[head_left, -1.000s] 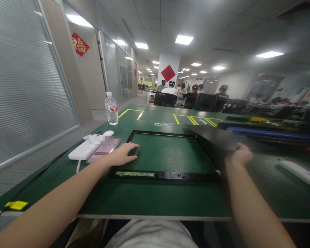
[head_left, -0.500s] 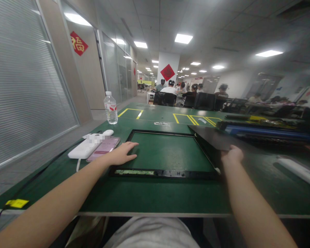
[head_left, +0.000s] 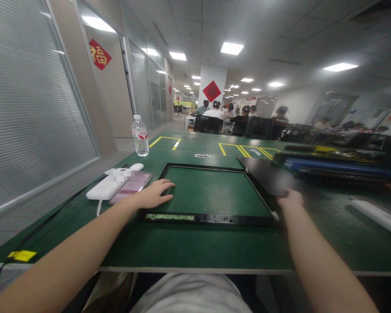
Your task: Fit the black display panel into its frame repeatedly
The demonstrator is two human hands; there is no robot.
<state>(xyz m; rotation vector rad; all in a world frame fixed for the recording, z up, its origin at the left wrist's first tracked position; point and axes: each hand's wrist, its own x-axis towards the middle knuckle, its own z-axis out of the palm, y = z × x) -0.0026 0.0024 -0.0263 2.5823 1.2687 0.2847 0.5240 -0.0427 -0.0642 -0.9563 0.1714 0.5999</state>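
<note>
A thin black rectangular frame (head_left: 202,167) lies flat on the green table (head_left: 198,248) in front of me. My left hand (head_left: 154,194) rests palm down on the frame's left side, fingers stretched flat and holding nothing. My right hand (head_left: 290,199) is closed on the near edge of a dark flat panel (head_left: 267,176), which lies low just right of the frame. A strip of circuit board (head_left: 169,217) runs along the frame's near bar.
Left of the frame lie a pink phone (head_left: 131,187), a white power strip (head_left: 106,188) and a water bottle (head_left: 140,136). Dark and blue equipment (head_left: 339,167) is stacked at the right. Several people sit at desks (head_left: 234,119) beyond the table's far edge.
My right hand has drawn the dark panel left and down toward the frame's right side, so it now lies nearly flat. My left hand has stayed put.
</note>
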